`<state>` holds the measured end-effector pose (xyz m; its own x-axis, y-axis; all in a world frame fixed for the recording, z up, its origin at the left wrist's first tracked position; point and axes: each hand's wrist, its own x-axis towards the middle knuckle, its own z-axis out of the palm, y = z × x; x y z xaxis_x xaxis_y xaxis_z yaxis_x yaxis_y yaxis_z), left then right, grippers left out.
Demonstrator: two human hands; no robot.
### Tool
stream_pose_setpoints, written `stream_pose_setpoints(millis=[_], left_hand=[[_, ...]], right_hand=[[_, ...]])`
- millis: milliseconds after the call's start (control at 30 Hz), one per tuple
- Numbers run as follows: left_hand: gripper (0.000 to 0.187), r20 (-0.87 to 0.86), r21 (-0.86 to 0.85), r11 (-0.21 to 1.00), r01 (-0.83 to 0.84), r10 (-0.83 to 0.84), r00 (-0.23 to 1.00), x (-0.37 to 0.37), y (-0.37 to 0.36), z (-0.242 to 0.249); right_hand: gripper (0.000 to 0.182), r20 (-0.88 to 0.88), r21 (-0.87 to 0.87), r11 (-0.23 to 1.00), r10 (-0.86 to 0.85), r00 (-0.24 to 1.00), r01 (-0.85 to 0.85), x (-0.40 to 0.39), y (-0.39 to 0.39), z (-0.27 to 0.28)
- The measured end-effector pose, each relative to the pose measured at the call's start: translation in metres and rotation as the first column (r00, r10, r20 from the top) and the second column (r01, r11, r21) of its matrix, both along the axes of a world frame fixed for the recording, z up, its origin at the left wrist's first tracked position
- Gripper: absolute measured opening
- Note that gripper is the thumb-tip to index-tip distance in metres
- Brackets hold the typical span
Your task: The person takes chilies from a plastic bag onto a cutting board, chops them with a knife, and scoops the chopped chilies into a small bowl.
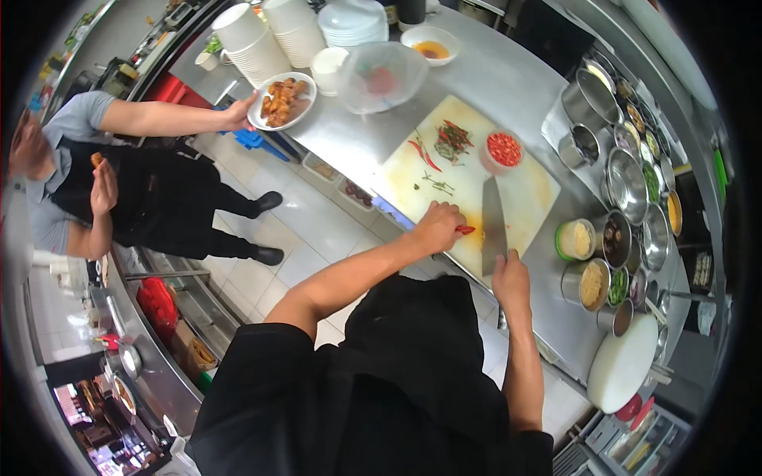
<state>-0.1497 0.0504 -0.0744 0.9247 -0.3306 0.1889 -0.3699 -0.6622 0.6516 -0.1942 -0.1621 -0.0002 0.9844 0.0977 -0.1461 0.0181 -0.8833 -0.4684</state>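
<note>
Over the near edge of the white cutting board (520, 230), my left hand (439, 228) is closed around a red chili (465, 230), whose end pokes out past the fingers. My right hand (510, 279) grips the handle of a wide cleaver (494, 222), its blade lying over the board and pointing away from me. A clear tub of chopped red chili (504, 149) stands beyond the blade tip. Left of the tub is a heap of chili scraps and stems (454, 140), with whole red chilies (425, 155) beside it and green stems (438, 186) nearer to me.
At the left, a person (135, 170) holds a plate of browned food (284, 101) over the counter edge. Stacked bowls (254, 47) and a clear plastic bag (382, 77) stand at the back. Metal containers (627, 186) of ingredients and a round white block (623, 361) are on the right.
</note>
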Motion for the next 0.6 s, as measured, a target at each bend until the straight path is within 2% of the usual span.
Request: stream_pose_setpoints(millis=[67,100,133,200,233,333,400,433,500,600], left_hand=[[0.014,0.004,0.108,0.991,0.074,-0.075,0.997,0.002,-0.001,0.002],[0.013,0.006,0.138,0.985,0.108,-0.110,0.994,0.004,-0.003,0.007],[0.014,-0.004,0.118,0.984,0.131,-0.131,0.991,0.002,-0.003,0.011],[0.014,-0.009,0.069,0.979,0.192,-0.192,0.981,0.002,-0.006,0.013],[0.014,-0.027,0.099,0.979,0.176,-0.174,0.984,0.002,-0.005,0.011],[0.016,-0.042,0.137,0.979,0.154,-0.149,0.988,0.001,-0.008,0.007],[0.016,-0.043,0.148,0.979,0.137,-0.132,0.990,0.001,-0.008,0.004],[0.016,-0.027,0.157,0.974,0.162,-0.159,0.987,0.001,-0.009,0.000],[0.017,-0.014,0.164,0.971,0.174,-0.174,0.985,0.003,-0.009,-0.002],[0.016,-0.041,0.185,0.967,0.175,-0.170,0.985,-0.001,-0.015,-0.003]], right_hand=[[0.025,-0.109,-0.011,0.999,-0.040,0.993,0.039,0.009,0.014,0.019],[0.027,-0.115,-0.029,1.000,0.009,0.993,-0.012,0.014,0.016,0.019],[0.032,-0.128,-0.050,0.997,0.049,0.991,-0.056,0.017,0.015,0.019],[0.037,-0.280,-0.129,0.991,0.006,0.960,-0.044,0.026,0.019,0.030],[0.037,-0.286,-0.151,0.988,-0.026,0.958,-0.018,0.028,0.016,0.030],[0.036,-0.317,-0.136,0.988,0.023,0.948,-0.070,0.031,0.012,0.028],[0.025,-0.277,-0.036,0.999,0.010,0.961,-0.021,0.022,0.013,0.019],[0.025,-0.275,-0.040,0.999,0.023,0.961,-0.036,0.012,0.018,0.013],[0.027,-0.196,-0.098,0.992,-0.098,0.976,0.080,-0.009,0.032,0.006],[0.026,-0.201,-0.099,0.995,-0.047,0.978,0.027,0.002,0.022,0.012]])
